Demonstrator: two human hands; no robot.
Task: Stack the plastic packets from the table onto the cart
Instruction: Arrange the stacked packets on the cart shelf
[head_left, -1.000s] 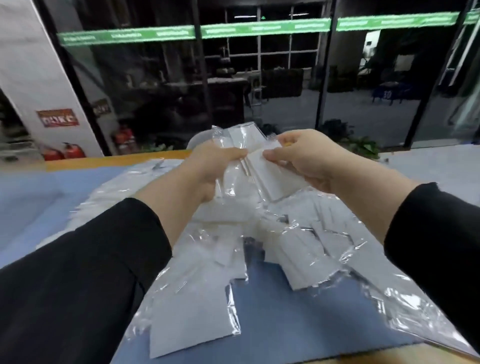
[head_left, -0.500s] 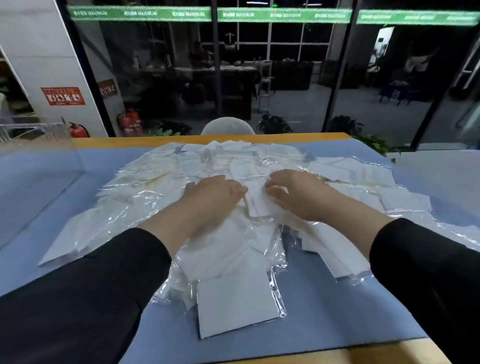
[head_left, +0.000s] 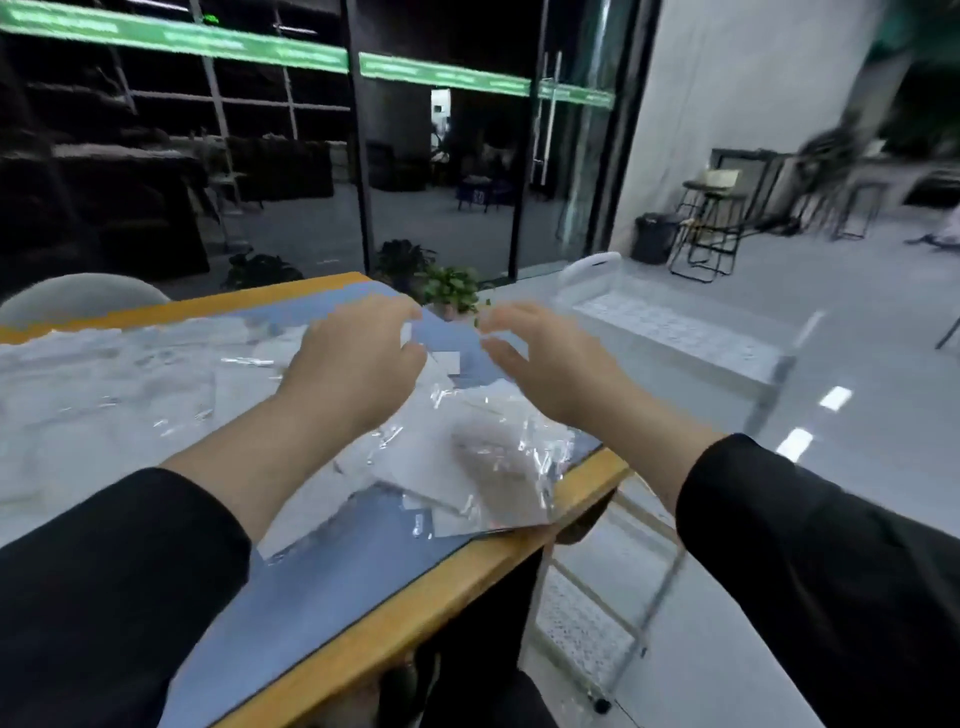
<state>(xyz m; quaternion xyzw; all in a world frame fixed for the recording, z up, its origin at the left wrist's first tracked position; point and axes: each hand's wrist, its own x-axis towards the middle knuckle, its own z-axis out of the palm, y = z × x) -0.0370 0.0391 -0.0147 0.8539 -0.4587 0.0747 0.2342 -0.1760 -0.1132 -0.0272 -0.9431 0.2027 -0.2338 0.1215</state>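
While flat, packets (head_left: 457, 467) overhanging table (head_left: 395, 618)

Wooden-edged table (head_left: 415, 605) under a blue mat (head_left: 332, 577), clear plastic packets (head_left: 467, 462) strewn across the mat.

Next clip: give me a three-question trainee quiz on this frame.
1. True or false: the cart stands at the table's right end.
2. What lies heaped on the blue mat?
3. The right hand is: A) gripping a stool, B) over the table's right end, fingers spread, C) resting on the cart.

Key: 1 true; 2 packets; 3 B.
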